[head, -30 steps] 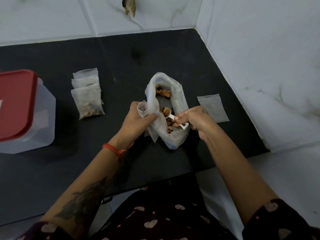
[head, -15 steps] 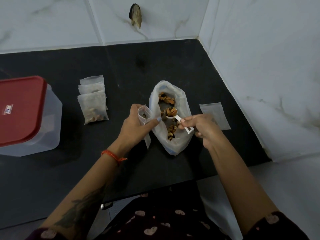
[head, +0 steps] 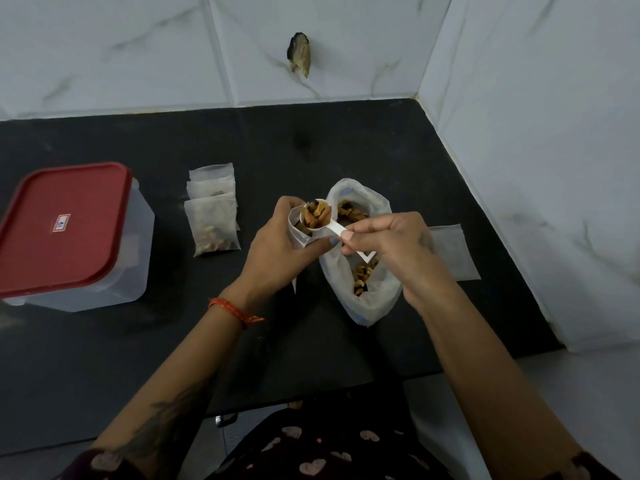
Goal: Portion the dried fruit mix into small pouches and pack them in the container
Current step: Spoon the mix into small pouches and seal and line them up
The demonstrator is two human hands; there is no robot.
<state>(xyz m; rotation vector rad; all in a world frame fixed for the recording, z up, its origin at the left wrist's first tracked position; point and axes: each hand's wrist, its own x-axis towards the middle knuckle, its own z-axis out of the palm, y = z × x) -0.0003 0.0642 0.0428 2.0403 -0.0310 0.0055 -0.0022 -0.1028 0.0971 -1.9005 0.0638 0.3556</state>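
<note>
My left hand grips a small clear pouch upright, its mouth open and some fruit inside. My right hand pinches the handle of a white plastic scoop heaped with dried fruit, held right over the pouch's mouth. Just right of the pouch lies the big plastic bag of dried fruit mix, open on the black counter. A few filled pouches lie stacked to the left. The clear container with a red lid stands at far left, closed.
An empty flat pouch lies right of the big bag, partly behind my right hand. White marble-look walls close in at the back and right. The counter's front edge runs just before my body.
My right hand lifted the loaded scoop out of the big bag and moved it left, over the pouch. My left hand raised the pouch slightly. The camera tilted, shifting the scene down.
</note>
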